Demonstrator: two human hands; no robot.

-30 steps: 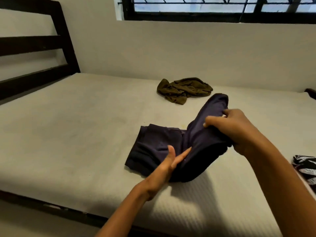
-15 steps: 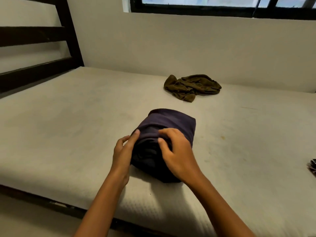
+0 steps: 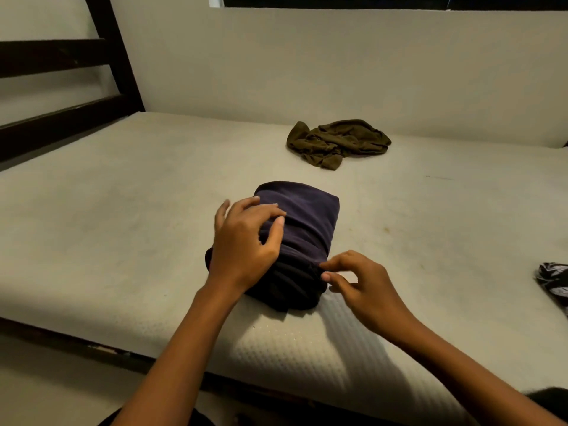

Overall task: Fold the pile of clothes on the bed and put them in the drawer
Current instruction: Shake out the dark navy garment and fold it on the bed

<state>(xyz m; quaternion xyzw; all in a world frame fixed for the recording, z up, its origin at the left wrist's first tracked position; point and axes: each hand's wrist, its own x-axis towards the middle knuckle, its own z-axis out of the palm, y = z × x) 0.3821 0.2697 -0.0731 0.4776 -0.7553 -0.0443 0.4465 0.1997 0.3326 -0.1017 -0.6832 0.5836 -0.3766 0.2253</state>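
A dark purple garment [image 3: 307, 210] lies folded into a thick bundle on the mattress [image 3: 123, 229], near its front edge. My left hand [image 3: 246, 241] rests on top of the bundle's left side, bent fingers and thumb gripping a fold of the fabric. My right hand [image 3: 356, 281] is at the bundle's near right corner, where index finger and thumb pinch its edge. A crumpled olive-green garment [image 3: 338, 142] lies farther back near the wall. A black-and-white patterned cloth [image 3: 553, 281] shows at the right edge, partly cut off.
A dark wooden headboard [image 3: 61, 118] stands at the left. A pale wall runs behind the bed, with a window frame at the top. The bed's dark front rail [image 3: 76, 342] runs below the mattress. No drawer is in view.
The raised half of the purple garment was folded over into a bundle. My left hand then moved onto its top, and my right hand slid off to its near right corner.
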